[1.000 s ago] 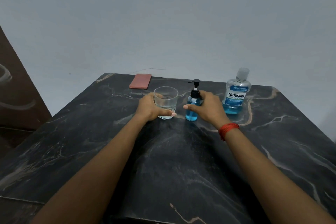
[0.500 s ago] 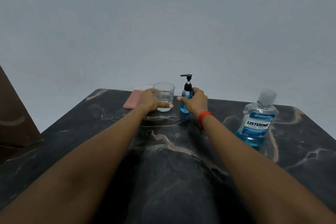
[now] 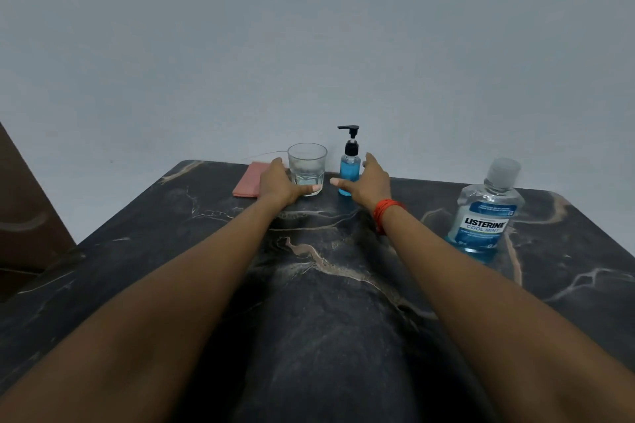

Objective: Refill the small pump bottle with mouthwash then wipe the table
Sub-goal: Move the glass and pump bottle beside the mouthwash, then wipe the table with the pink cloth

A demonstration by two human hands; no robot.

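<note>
– Currently setup, nothing poured: small pump bottle (image 3: 349, 166) upright at the table (image 3: 343, 336) far edge, pump on. Hands?
– Left hand (image 3: 276, 185) grips the glass (image 3: 307, 163) beside it; right hand (image 3: 368, 183) spread loose by the bottle, grasping nothing. Next, likely: unscrew pump, fetch mouthwash bottle (image 3: 486, 216) near right edge. Label: "LISTERINE COOL MINT".

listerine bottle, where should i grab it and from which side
Take the Listerine bottle by its broad labelled body, just below the shoulders, coming in from the near side. It stands upright, apart from the other things, label facing you; the cap is narrower and probably best left for unscrewing.
</note>
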